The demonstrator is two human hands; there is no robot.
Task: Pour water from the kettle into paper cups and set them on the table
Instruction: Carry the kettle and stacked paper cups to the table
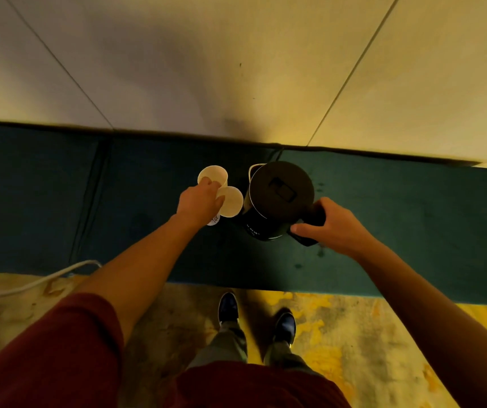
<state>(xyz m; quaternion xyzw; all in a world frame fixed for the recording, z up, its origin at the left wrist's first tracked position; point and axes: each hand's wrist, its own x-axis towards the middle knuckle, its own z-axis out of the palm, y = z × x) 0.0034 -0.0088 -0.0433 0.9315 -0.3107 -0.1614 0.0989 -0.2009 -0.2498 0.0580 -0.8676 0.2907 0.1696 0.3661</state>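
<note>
Nearest the camera are the dark red sleeve (59, 343) and shirt hem, and below them two dark shoes (254, 316) on a stained yellow-grey floor (354, 348). Just beyond, the black kettle (277, 198) stands, lid closed, about midway along the dark green table (413, 231), close to its far edge, where a thin cord runs off toward the wall (236, 54). The right hand (330, 225) is curled round the kettle's handle, which juts toward the near right, so the kettle's body lies to the left of and beyond that grasp. The left hand (199, 201) pinches two paper cups (221, 189) by their rims, fingertips dipping inside; the cups sit side by side, touching, just left of the kettle, and whether their bases rest on the table cannot be told. Both look empty, so pouring seems not yet begun. The risks from here: two light cups held by one pinch could tip or slip as water enters; the cord could snag as the kettle lifts; a spout poorly aimed at such close cups could wet the fingers in the rims. A white cable (30, 284) trails past the table's near left edge.
</note>
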